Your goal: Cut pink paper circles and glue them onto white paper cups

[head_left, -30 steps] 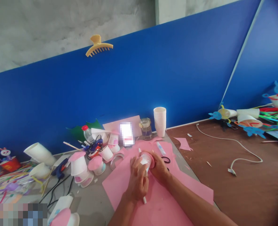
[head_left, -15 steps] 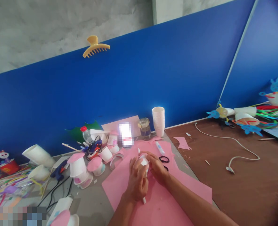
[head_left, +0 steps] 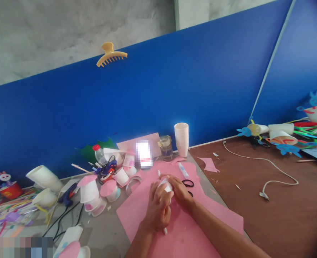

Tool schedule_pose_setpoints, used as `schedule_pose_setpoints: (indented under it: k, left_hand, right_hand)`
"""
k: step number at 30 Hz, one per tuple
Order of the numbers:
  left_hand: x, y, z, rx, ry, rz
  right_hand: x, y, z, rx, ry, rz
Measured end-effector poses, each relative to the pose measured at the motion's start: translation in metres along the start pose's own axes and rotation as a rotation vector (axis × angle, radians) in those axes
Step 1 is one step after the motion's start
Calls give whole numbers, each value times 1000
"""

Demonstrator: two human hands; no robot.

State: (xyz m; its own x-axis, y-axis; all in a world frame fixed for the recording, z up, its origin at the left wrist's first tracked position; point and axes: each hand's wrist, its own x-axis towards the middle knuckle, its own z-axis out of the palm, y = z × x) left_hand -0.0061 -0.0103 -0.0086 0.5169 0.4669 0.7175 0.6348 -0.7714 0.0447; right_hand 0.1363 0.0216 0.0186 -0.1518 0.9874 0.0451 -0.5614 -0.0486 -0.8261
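Both of my hands meet over a large pink paper sheet (head_left: 185, 233) on the table. My left hand (head_left: 158, 208) is closed round a thin white stick whose ends show above and below the fist, and its fingers also press on a small white paper cup (head_left: 166, 185). My right hand (head_left: 180, 191) cups the same cup from the right, fingers curled on it. The cup is mostly hidden between the hands. A black hair tie (head_left: 188, 183) and a white glue tube (head_left: 183, 170) lie just beyond my right hand.
A stack of white cups (head_left: 181, 139) and a glass jar (head_left: 166, 147) stand against the blue partition. Pink-topped cups (head_left: 90, 190), a glue gun (head_left: 68, 191) and scraps crowd the left. A white cable (head_left: 266, 165) runs over the brown table at right. A yellow hair claw (head_left: 110, 53) sits on the partition.
My hands have closed more tightly over the cup, covering more of it. The view has shifted only slightly.
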Motion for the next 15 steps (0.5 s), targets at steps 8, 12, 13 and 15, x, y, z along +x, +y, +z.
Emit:
schedule_pose_setpoints:
  k: [8, 12, 13, 15]
  left_hand:
    - [1, -1, 1, -35, 8, -30]
    - [0, -3, 2, -56, 41, -105]
    - [0, -3, 2, -63, 55, -138]
    - [-1, -3, 2, -88, 89, -230]
  right_hand:
    - [1, 13, -10, 100, -43, -49]
    - [5, 11, -11, 150, -21, -53]
    - [7, 10, -11, 178, -32, -24]
    - [12, 11, -13, 248, -66, 49]
